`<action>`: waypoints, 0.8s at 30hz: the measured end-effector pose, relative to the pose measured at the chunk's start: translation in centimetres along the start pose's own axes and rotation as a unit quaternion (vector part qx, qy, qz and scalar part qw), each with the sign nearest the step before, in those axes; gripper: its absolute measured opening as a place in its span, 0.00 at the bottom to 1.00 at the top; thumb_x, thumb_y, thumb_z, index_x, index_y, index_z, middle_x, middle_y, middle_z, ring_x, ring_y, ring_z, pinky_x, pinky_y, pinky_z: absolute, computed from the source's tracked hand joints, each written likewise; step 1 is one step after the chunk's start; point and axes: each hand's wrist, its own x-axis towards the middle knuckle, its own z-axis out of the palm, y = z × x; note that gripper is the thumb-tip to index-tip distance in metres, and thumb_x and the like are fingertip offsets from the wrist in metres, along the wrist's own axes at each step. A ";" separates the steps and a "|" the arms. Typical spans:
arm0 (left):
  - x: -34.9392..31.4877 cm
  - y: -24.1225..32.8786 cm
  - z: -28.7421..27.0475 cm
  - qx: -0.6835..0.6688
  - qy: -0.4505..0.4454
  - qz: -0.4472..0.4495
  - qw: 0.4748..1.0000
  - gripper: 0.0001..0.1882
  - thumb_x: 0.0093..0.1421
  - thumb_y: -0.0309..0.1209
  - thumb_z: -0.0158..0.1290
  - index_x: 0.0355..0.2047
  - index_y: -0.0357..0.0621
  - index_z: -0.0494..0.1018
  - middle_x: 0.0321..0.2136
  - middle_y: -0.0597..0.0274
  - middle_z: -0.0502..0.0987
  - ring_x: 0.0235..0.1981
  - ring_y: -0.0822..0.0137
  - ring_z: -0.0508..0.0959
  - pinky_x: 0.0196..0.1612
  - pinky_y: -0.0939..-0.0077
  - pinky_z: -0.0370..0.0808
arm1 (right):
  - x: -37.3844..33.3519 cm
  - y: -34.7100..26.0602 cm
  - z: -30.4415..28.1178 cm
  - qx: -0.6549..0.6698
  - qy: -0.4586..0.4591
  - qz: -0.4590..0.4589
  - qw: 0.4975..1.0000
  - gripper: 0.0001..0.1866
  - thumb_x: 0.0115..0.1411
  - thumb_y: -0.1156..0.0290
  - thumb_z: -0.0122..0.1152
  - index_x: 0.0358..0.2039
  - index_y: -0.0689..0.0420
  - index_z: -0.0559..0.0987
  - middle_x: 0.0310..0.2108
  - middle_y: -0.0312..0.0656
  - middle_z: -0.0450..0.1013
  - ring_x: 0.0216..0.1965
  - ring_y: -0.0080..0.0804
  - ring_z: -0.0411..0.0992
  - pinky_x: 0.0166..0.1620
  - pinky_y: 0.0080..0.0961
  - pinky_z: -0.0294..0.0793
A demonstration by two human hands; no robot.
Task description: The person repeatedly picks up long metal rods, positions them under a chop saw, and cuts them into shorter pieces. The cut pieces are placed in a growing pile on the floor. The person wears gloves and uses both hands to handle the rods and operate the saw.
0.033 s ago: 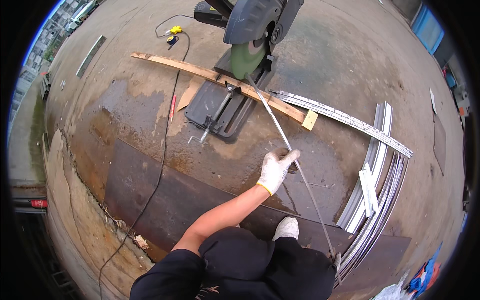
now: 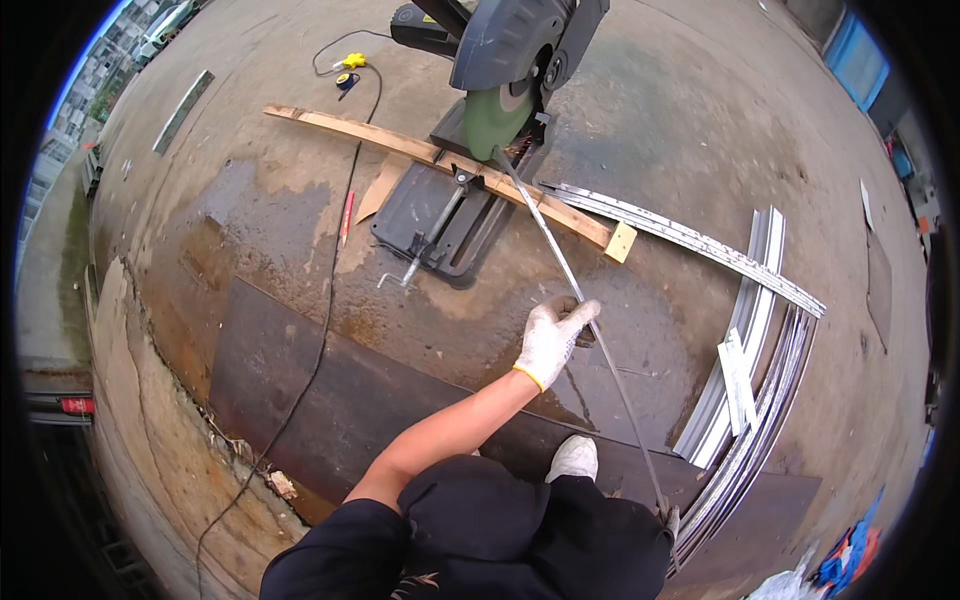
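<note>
The person's left hand [image 2: 550, 338], in a white work glove with a yellow cuff edge, is closed around a long, thin metal strip [image 2: 552, 242], thumb laid along its upper side. The right hand cannot be made out, so its state cannot be told. The strip runs aslant from the dark-clothed right knee [image 2: 600, 530], through the left hand's grip, and over the timber [image 2: 390, 142] to the lower edge of the green cutting disc [image 2: 490, 125]. Small orange sparks [image 2: 522, 146] show just right of the disc, which sits beneath the dark grey guard [image 2: 505, 45] of the saw.

The timber lies crosswise over the saw's black base [image 2: 400, 210]; a clamp screw [image 2: 437, 225] with a cranked handle is mounted on that base. To the right, a pale metal profile [image 2: 690, 238] overlaps a wider channel [image 2: 752, 310], with a bundle of thin strips [image 2: 768, 440] alongside and a short white piece [image 2: 737, 380] on top.

To the left, a red marker-like stick [image 2: 347, 215] lies near a black cable [image 2: 325, 330]. A tape measure [image 2: 346, 82] rests just beside a yellow connector [image 2: 350, 61]. A white shoe [image 2: 573, 458] stands at a dark sheet [image 2: 300, 370] on the ground
</note>
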 end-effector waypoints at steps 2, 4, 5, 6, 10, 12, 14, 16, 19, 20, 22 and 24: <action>-0.2 0.5 0.1 0.018 0.004 -0.001 1.000 0.13 0.62 0.37 0.63 0.32 0.37 0.78 0.25 0.64 0.81 0.24 0.76 0.77 0.30 0.78 0.77 | 1.9 0.4 -2.0 -0.014 -0.025 0.009 1.000 0.25 0.68 0.48 0.52 0.46 0.59 0.81 0.24 0.41 0.72 0.22 0.32 0.65 0.25 0.28 0.66; -0.3 0.7 0.1 0.017 0.005 0.004 1.000 0.12 0.63 0.36 0.62 0.33 0.38 0.78 0.26 0.64 0.81 0.24 0.76 0.78 0.30 0.78 0.77 | 3.0 0.8 -3.0 -0.027 -0.040 0.018 0.999 0.25 0.68 0.49 0.52 0.48 0.59 0.81 0.24 0.41 0.72 0.23 0.32 0.65 0.27 0.28 0.67; -0.2 0.5 0.0 0.004 -0.001 0.007 1.000 0.12 0.64 0.36 0.61 0.33 0.38 0.78 0.26 0.64 0.81 0.25 0.76 0.78 0.31 0.77 0.77 | 4.8 1.5 -5.1 0.002 -0.089 0.019 0.996 0.24 0.69 0.50 0.52 0.48 0.59 0.81 0.23 0.41 0.71 0.22 0.32 0.65 0.27 0.28 0.67; -0.2 0.4 0.1 -0.009 -0.010 0.011 1.000 0.11 0.65 0.36 0.60 0.33 0.39 0.78 0.26 0.64 0.81 0.25 0.75 0.78 0.31 0.77 0.77 | 7.1 2.2 -7.5 0.032 -0.137 0.023 0.990 0.23 0.69 0.51 0.52 0.48 0.59 0.81 0.23 0.40 0.70 0.22 0.31 0.64 0.28 0.29 0.67; 0.0 0.4 -0.3 -0.094 -0.032 -0.015 0.995 0.10 0.67 0.34 0.55 0.35 0.39 0.76 0.28 0.59 0.82 0.28 0.67 0.81 0.35 0.71 0.79 | 5.2 2.5 -3.4 0.071 -0.211 0.037 0.974 0.23 0.69 0.51 0.52 0.48 0.58 0.81 0.23 0.40 0.70 0.22 0.31 0.64 0.28 0.29 0.66; -0.1 0.2 -0.3 -0.112 -0.018 -0.022 0.993 0.10 0.67 0.34 0.55 0.35 0.40 0.76 0.27 0.59 0.81 0.27 0.67 0.81 0.34 0.71 0.79 | 4.7 2.6 -2.1 0.076 -0.227 0.044 0.970 0.23 0.69 0.52 0.52 0.48 0.58 0.81 0.23 0.40 0.70 0.22 0.31 0.64 0.28 0.29 0.66; -0.2 0.3 0.0 -0.107 -0.018 -0.026 0.994 0.10 0.67 0.34 0.55 0.34 0.40 0.76 0.27 0.59 0.81 0.27 0.67 0.81 0.33 0.70 0.79 | 4.3 2.6 -1.2 0.081 -0.237 0.048 0.967 0.23 0.69 0.52 0.52 0.47 0.58 0.81 0.23 0.39 0.69 0.22 0.31 0.63 0.28 0.29 0.66; -0.3 0.6 0.0 -0.081 -0.027 -0.026 0.996 0.10 0.67 0.35 0.55 0.34 0.40 0.76 0.26 0.59 0.81 0.26 0.67 0.81 0.32 0.70 0.79 | 4.2 2.7 -0.3 0.084 -0.247 0.050 0.964 0.23 0.69 0.52 0.52 0.47 0.58 0.81 0.23 0.39 0.69 0.22 0.30 0.63 0.28 0.29 0.66; 0.0 0.3 0.0 -0.064 -0.031 -0.018 0.997 0.11 0.68 0.35 0.54 0.33 0.41 0.76 0.25 0.60 0.81 0.25 0.67 0.80 0.31 0.71 0.79 | 4.1 2.9 0.6 0.084 -0.259 0.055 0.961 0.22 0.68 0.52 0.53 0.47 0.58 0.81 0.23 0.39 0.69 0.22 0.30 0.63 0.28 0.29 0.66; 0.1 0.3 -0.1 -0.072 -0.038 -0.017 0.997 0.11 0.68 0.35 0.54 0.33 0.40 0.76 0.25 0.60 0.81 0.25 0.67 0.80 0.31 0.71 0.79 | 4.1 2.9 0.9 0.085 -0.262 0.057 0.960 0.22 0.68 0.52 0.53 0.47 0.58 0.81 0.23 0.39 0.69 0.22 0.30 0.63 0.28 0.29 0.66; 0.1 0.2 -0.2 -0.088 -0.053 -0.016 0.995 0.11 0.69 0.36 0.53 0.35 0.40 0.76 0.26 0.60 0.81 0.26 0.67 0.81 0.32 0.71 0.79 | 4.1 3.0 1.2 0.084 -0.267 0.059 0.958 0.22 0.68 0.52 0.53 0.47 0.58 0.81 0.23 0.39 0.69 0.22 0.30 0.63 0.28 0.29 0.66; 0.1 0.0 -0.2 -0.095 -0.050 -0.020 0.994 0.11 0.70 0.36 0.52 0.37 0.39 0.75 0.27 0.60 0.81 0.27 0.66 0.81 0.32 0.70 0.80 | 4.1 3.1 1.7 0.083 -0.273 0.064 0.956 0.22 0.68 0.52 0.53 0.47 0.58 0.81 0.23 0.39 0.69 0.22 0.30 0.63 0.28 0.29 0.66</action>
